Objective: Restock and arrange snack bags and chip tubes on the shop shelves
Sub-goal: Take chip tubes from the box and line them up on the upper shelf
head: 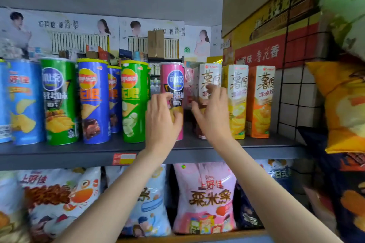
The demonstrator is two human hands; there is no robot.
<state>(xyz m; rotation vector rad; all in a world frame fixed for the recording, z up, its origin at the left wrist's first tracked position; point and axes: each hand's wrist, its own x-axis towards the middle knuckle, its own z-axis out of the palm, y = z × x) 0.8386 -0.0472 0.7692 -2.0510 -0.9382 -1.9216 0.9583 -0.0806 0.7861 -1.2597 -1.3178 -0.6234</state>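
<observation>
On the grey upper shelf a pink chip tube stands upright, and my left hand grips its lower half. Right of it stands a white-and-brown chip box; my right hand holds its front, fingers curled over the face. Left of the pink tube stand a green tube, a dark blue tube, another green tube and a light blue tube. A yellow box and an orange box stand to the right.
Snack bags fill the lower shelf, among them a pink bag and a crab-print bag. A wire grid closes the shelf's right end, with orange chip bags hanging beyond it. A red-and-yellow carton sits above.
</observation>
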